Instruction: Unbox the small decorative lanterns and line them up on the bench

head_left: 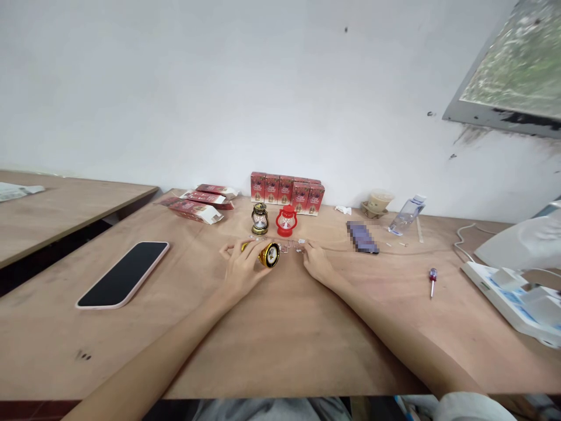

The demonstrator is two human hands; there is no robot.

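Observation:
My left hand (243, 263) is closed around a shiny gold miniature lantern (263, 255), tipped on its side. The lantern's round underside, dark-rimmed with a pale centre, faces me. My right hand (317, 262) rests low over the table, its fingers curled together beside small white pieces (301, 241); whatever is between the fingertips is too small to make out. Thin bent wire pieces (286, 248) lie between my hands. Just behind them stand an upright bronze-coloured lantern (260, 220) and a red lantern (286, 221).
Red printed boxes (286, 188) line the wall, and opened boxes (197, 209) lie to their left. A phone (125, 275) is at left. Rightward are a pixelated dark slab (362, 237), a drink cup (379, 202), a bottle (407, 215), a screwdriver (433, 280) and a power strip (504, 295).

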